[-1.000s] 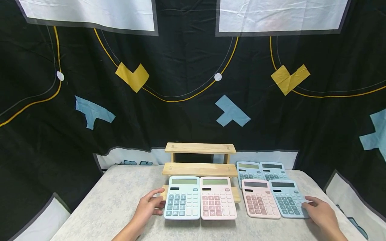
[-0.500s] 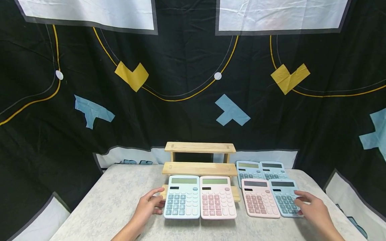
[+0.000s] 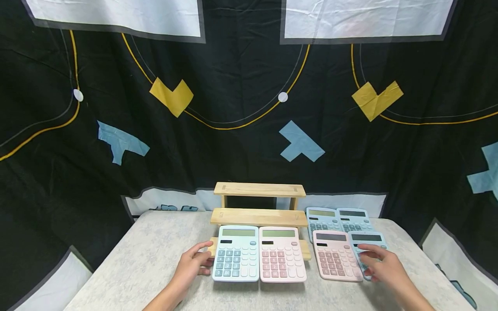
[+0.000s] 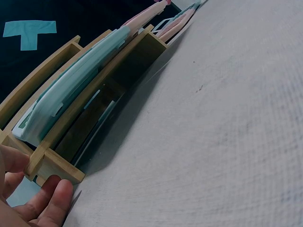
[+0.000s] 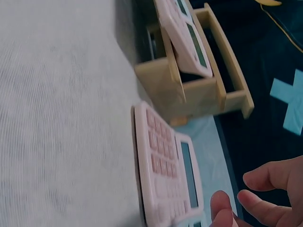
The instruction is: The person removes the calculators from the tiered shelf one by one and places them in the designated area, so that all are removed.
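"0", "00" legible on leftmost blue calculator (image 3: 236, 254); "00" on pink calculator (image 3: 282, 255) beside it

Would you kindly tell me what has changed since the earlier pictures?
The right hand has moved left from the right edge of the front blue calculator on the table and is now over it, toward the pink calculator beside it. Nothing was visibly gripped or released. The left hand stayed at the wooden stand; the six calculators look unmoved.
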`<state>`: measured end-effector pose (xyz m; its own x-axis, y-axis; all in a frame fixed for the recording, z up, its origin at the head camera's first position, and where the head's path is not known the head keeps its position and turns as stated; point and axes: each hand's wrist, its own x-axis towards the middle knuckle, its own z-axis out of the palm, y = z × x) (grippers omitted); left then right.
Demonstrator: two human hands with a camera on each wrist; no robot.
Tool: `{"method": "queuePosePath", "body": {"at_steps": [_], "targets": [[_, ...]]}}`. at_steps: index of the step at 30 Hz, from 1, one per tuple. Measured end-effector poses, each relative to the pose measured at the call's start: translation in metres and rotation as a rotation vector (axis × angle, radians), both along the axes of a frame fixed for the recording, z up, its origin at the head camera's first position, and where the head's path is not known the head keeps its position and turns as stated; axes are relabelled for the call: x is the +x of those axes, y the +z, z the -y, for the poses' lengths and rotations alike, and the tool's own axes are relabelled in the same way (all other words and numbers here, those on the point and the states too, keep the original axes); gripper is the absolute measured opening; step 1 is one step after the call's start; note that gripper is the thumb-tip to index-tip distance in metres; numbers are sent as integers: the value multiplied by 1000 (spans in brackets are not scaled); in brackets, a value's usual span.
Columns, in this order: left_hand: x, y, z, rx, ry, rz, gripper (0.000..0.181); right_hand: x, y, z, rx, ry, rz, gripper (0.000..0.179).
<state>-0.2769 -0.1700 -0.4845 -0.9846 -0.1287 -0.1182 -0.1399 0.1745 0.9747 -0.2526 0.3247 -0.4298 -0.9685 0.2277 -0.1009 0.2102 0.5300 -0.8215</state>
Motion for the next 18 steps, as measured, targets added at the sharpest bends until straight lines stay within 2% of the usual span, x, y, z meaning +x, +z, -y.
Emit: {"method": "queuePosePath", "body": {"at_steps": [7, 13, 18], "targets": [[-1, -1, 0, 8, 5, 5, 44, 2, 1, 17, -117, 48, -11, 50], [0, 0, 0, 10, 6, 18, 43, 2, 1, 25, -205, 87, 22, 53], [-1, 0, 1, 10, 5, 13, 43, 0, -1, 36, -259, 79, 60, 56]]}}
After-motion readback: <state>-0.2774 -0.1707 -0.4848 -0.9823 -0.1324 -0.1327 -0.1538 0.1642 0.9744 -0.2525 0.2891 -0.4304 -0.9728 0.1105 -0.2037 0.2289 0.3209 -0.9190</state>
